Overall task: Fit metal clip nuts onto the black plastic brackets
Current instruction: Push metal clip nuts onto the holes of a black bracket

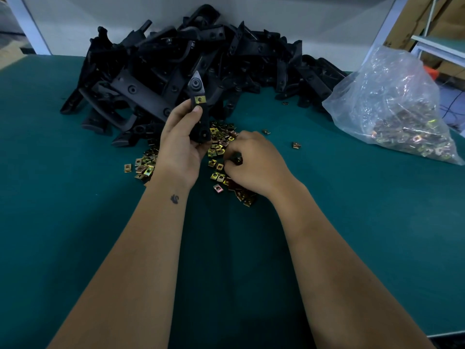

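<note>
My left hand (180, 137) grips a black plastic bracket (197, 86) upright, thumb pressed just below a gold clip nut (200, 99) seated on it. My right hand (254, 161) reaches down with curled fingers into a scatter of loose gold clip nuts (218, 149) on the green table; its fingertips are on the nuts, and whether they pinch one is hidden. A big heap of black brackets (176, 61) lies behind the hands.
A clear plastic bag (392, 104) full of clip nuts sits at the right. A few stray nuts (297, 145) lie between the pile and the bag. The green table (75, 222) extends toward me; a white wall stands behind the heap.
</note>
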{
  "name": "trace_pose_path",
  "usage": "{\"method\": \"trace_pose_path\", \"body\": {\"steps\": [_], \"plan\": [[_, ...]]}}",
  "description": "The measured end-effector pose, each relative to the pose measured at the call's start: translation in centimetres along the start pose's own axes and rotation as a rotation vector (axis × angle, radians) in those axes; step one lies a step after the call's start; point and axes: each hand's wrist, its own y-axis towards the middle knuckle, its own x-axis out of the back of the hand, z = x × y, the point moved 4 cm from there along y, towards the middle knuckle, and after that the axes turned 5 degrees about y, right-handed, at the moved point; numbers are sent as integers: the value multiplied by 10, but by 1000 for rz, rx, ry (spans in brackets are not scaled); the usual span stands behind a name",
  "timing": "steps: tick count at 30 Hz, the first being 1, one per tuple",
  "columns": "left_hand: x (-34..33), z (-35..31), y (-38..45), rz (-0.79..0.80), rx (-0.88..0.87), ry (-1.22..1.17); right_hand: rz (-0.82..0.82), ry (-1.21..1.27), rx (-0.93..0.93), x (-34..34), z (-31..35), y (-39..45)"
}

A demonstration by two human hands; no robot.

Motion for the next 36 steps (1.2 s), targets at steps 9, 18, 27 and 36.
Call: {"method": "trace_pose_path", "body": {"steps": [9, 18, 27, 36], "plan": [[-1, 2, 2, 23, -7, 7, 4, 106, -7, -3, 0, 2], [-11, 8, -4, 61, 64, -51, -230, 777, -266, 13, -16, -1], [-14, 9, -6, 100, 94, -124, -296, 1173, -290, 21, -18, -3], [-18, 9, -8, 239, 107, -135, -319, 1287, -231, 23, -17, -2]]}}
